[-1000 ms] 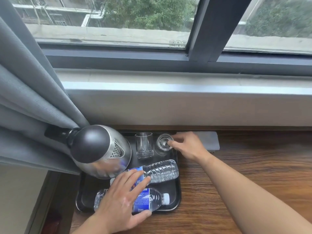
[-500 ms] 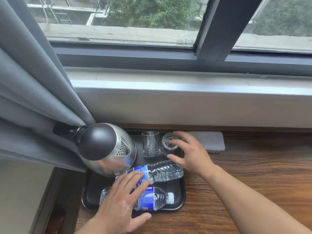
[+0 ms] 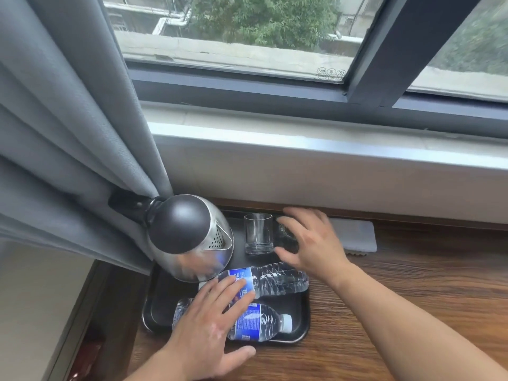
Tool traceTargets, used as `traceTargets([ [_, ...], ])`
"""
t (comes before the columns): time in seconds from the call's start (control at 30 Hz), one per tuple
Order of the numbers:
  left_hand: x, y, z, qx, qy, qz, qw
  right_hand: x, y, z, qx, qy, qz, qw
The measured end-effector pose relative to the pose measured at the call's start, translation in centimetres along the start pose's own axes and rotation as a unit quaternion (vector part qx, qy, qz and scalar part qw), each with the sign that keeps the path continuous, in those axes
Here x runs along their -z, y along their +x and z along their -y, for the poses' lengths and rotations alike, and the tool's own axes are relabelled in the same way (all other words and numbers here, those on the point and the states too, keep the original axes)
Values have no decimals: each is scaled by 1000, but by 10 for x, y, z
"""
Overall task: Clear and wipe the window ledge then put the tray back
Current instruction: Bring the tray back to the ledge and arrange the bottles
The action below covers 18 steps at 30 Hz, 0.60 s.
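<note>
Head view: a black tray sits on a wooden counter below a window ledge, at the counter's left end, with its far edge close to the wall under the ledge. A steel kettle fills the tray's far left corner, its handle pressed into a grey curtain. An upright glass stands at the far edge; a second glass beside it is mostly hidden by the right hand, which arches over it with fingers spread, gripping nothing. The left hand lies flat and open across two water bottles lying on their sides. The far bottle and the near bottle both run left to right along the tray; the near one's white cap points toward the tray's right edge. A grey cloth lies on the counter just right of the tray.

Likely risks: the bottles could roll if the tray tilts when lifted, the heavy kettle could make it tip leftward, and the glasses could topple. The curtain may snag the kettle handle.
</note>
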State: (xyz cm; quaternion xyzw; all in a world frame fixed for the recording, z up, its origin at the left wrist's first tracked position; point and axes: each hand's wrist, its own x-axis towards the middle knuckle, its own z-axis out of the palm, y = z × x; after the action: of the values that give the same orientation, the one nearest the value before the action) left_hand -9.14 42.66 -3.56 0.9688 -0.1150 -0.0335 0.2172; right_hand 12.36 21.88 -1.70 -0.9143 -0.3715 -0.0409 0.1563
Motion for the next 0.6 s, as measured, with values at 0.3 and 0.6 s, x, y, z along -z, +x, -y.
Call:
traceTargets([
  [0.3, 0, -4, 3, -1, -7, 10, 1000, -25, 42, 29, 52, -114, 178, 976],
  [0.6, 1, -4, 4, -12, -12, -1, 1000, -20, 50, 35, 30, -57, 192, 979],
])
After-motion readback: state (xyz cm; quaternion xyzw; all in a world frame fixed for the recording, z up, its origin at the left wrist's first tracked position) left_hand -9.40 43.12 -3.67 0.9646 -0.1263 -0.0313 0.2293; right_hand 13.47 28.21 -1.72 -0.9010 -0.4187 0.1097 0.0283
